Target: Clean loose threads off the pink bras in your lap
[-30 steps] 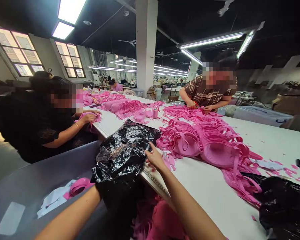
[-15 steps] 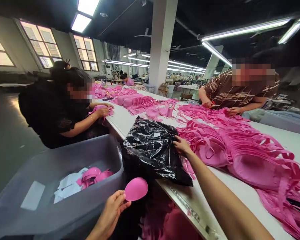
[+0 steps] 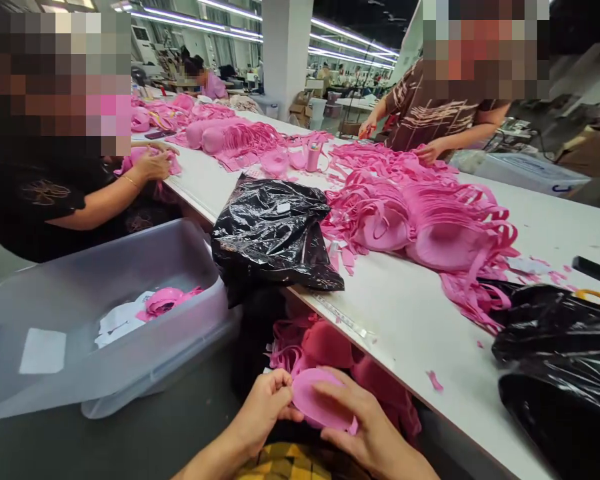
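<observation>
Low in front of me, a pink bra cup (image 3: 313, 395) is held between both hands. My left hand (image 3: 267, 407) pinches its left edge with thumb and fingers. My right hand (image 3: 363, 413) wraps round its right side, fingers lying over the cup's face. Beyond the hands, on the table edge, lies a shiny black plastic bag (image 3: 275, 230) with a small white label. Under the tabletop, just past the cup, are more pink and red bra pieces (image 3: 325, 343). To the right of the bag sits a row of stacked pink bras (image 3: 445, 237).
A grey plastic tub (image 3: 180, 333) with pink pieces and white paper stands at left. Another black bag (image 3: 545, 333) lies on the white table (image 3: 405, 307) at right. One co-worker (image 3: 45, 200) sits left; another, in brown (image 3: 430, 113), stands across holding red-handled scissors.
My right hand has left the black bag and come down to the bra cup. My left hand has brought the cup closer to me. The view has tilted down and turned right.
</observation>
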Demonstrator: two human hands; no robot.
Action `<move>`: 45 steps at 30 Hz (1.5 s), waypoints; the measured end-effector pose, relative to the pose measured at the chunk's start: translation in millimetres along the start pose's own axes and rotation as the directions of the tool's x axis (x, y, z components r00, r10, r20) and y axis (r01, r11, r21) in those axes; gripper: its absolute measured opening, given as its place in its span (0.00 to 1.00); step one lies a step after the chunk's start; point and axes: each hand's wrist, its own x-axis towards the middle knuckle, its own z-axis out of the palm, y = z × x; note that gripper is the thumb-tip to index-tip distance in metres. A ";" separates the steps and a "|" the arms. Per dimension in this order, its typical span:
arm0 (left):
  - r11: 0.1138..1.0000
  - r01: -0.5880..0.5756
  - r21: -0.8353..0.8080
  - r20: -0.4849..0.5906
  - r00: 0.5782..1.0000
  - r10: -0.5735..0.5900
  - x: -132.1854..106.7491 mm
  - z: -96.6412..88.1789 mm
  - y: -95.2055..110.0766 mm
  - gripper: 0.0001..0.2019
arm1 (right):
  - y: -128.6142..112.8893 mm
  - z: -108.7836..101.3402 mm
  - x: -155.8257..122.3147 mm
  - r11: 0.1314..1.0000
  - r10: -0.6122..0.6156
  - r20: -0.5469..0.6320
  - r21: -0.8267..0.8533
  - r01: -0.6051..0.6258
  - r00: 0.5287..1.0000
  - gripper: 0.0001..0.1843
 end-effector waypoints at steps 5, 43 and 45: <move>0.998 -0.065 -0.015 0.212 0.975 0.067 -0.4 16.6 -14.5 0.16 | 23.8 7.7 -33.6 0.984 0.115 -0.223 0.156 -0.081 0.968 0.18; 0.849 -0.273 0.453 0.423 0.904 0.065 26.4 36.1 -57.4 0.09 | 49.5 53.0 -80.7 0.352 0.651 0.034 0.872 -0.341 0.758 0.17; 0.714 -0.483 0.506 0.550 0.819 0.164 24.1 36.4 -53.8 0.06 | 51.7 54.3 -82.4 0.275 0.701 0.074 0.889 -0.365 0.709 0.15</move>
